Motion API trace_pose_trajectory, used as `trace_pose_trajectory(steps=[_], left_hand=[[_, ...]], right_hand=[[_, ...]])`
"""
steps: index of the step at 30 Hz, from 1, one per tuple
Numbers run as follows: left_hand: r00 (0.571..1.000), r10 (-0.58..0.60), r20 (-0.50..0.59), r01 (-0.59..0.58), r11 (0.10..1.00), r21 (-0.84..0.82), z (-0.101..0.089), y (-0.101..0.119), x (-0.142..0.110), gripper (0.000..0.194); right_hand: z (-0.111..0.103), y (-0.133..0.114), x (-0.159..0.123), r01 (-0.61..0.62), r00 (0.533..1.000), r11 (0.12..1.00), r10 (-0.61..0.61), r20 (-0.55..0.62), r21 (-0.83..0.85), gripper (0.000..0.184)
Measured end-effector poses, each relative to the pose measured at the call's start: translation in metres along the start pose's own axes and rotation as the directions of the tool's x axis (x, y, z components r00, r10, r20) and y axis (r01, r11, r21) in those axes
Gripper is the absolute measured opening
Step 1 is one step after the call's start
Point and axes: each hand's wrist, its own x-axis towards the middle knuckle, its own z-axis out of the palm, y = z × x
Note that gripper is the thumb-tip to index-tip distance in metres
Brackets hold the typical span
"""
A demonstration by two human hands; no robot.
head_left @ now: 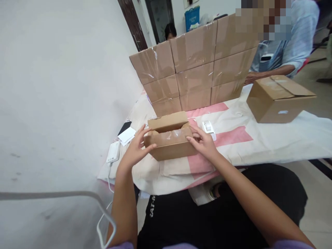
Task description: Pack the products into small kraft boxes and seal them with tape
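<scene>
A small cardboard box (174,151) sits on the cloth-covered table in front of me. Its back flap stands up, and a strip of shiny clear tape runs along the front flap, leaving a dark gap between the two. My left hand (137,147) grips the box's left end, thumb over the front top corner and fingers behind it. At the opposite end my right hand (203,141) holds the right side, its thumb near the front edge and its fingertips partly hidden against the box.
A large panel of taped cardboard boxes (195,69) stands behind the box. To the right is a closed carton (272,107), with a person beyond it. A tape roll (207,127) lies near my right hand. A white power strip (113,152) and white papers (127,135) lie by the wall.
</scene>
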Motion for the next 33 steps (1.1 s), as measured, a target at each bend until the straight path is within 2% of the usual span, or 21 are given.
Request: trace_pose_trajectory(steps=[2, 4, 6, 9, 11, 14, 17, 20, 23, 26, 28, 30, 33], left_hand=[[0.995, -0.020, -0.098, 0.028, 0.996, 0.081, 0.005, -0.007, 0.008, 0.066], [0.993, -0.068, -0.101, 0.075, 0.995, 0.065, 0.015, -0.014, 0.015, 0.077], [0.991, -0.104, -0.080, 0.103, 0.995, -0.014, 0.025, -0.019, 0.021, 0.091], [0.982, -0.069, -0.175, 0.047, 0.991, -0.129, 0.037, -0.023, 0.024, 0.101], [0.977, -0.046, -0.207, 0.008, 0.983, -0.181, 0.041, -0.027, 0.026, 0.100], [0.964, -0.070, -0.256, 0.024, 0.984, -0.177, 0.044, -0.033, 0.029, 0.095], [0.954, -0.113, -0.277, 0.070, 0.984, -0.162, 0.045, -0.036, 0.032, 0.095], [0.948, -0.075, -0.308, 0.015, 0.981, -0.192, 0.047, -0.036, 0.035, 0.096], [0.910, -0.099, -0.404, 0.022, 0.981, -0.191, 0.050, -0.037, 0.036, 0.094], [0.919, -0.237, -0.314, 0.112, 0.922, -0.370, 0.051, -0.042, 0.037, 0.094], [0.925, -0.234, -0.300, 0.089, 0.899, -0.428, 0.051, -0.046, 0.039, 0.095], [0.924, -0.153, -0.351, 0.022, 0.936, -0.351, 0.050, -0.048, 0.041, 0.090], [0.939, 0.004, -0.345, -0.022, 0.999, -0.049, 0.048, -0.042, 0.039, 0.062]], right_hand=[[0.002, -0.001, 0.003, -0.110, 0.992, 0.993, 0.112, -0.054, 0.051, 0.070], [0.002, 0.002, 0.007, -0.169, 0.984, 0.984, 0.172, -0.049, 0.064, 0.085], [-0.001, 0.006, 0.011, -0.231, 0.973, 0.972, 0.231, 0.009, 0.051, 0.093], [-0.006, 0.010, 0.015, -0.321, 0.941, 0.942, 0.305, 0.148, 0.101, 0.095], [-0.006, 0.009, 0.016, -0.303, 0.943, 0.943, 0.274, 0.191, 0.142, 0.092], [-0.004, 0.008, 0.014, -0.238, 0.967, 0.964, 0.224, 0.119, 0.122, 0.087], [0.000, 0.012, 0.012, -0.250, 0.968, 0.962, 0.244, 0.065, 0.114, 0.092], [0.002, 0.016, 0.012, -0.265, 0.961, 0.942, 0.241, 0.137, 0.206, 0.095], [0.003, 0.014, 0.013, -0.288, 0.954, 0.919, 0.249, 0.169, 0.271, 0.094], [0.003, 0.010, 0.014, -0.348, 0.935, 0.890, 0.305, 0.183, 0.294, 0.096], [0.003, 0.008, 0.014, -0.385, 0.921, 0.873, 0.338, 0.196, 0.301, 0.097], [0.002, 0.006, 0.015, -0.377, 0.923, 0.877, 0.330, 0.199, 0.297, 0.093], [0.002, 0.005, 0.014, -0.306, 0.947, 0.929, 0.274, 0.166, 0.208, 0.074]])
